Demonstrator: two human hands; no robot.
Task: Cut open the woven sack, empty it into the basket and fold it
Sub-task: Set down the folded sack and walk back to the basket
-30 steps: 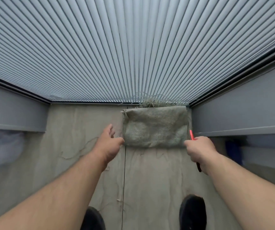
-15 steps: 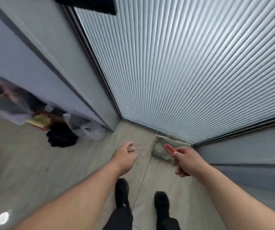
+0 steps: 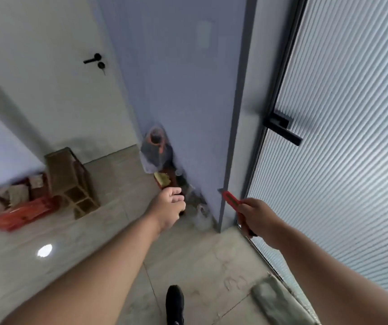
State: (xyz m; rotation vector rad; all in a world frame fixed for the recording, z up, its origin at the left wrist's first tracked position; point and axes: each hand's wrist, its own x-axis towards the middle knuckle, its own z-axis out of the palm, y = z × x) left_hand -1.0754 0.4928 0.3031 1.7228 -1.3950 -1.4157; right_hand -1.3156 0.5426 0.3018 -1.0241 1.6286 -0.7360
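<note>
- The right hand grips a red utility knife, fingers wrapped round the handle, with the tip pointing up and left toward the grey post of the door frame.
- The left hand holds nothing; its fingers hang loosely curled, raised ahead of the body over the floor.
- The folded woven sack lies flat on the floor at the foot of the ribbed glass door, below the right forearm and near one black shoe. Neither hand touches it.
- Beyond the left hand, at the base of the blue-grey wall, lies a cluster of bags and small items; blur hides what they are.
- Farther left on the floor stands a wooden crate, beside a red basket with pale contents. Whether that is the task's basket I cannot say for sure.
- Judging by the flat, folded sack and the knife in hand, the cutting, emptying and folding look done, and the step in hand seems to be clearing up.
- The next move likely calls for putting the knife down safely, blade kept away from the free hand, somewhere among the items by the wall or at the basket.
</note>
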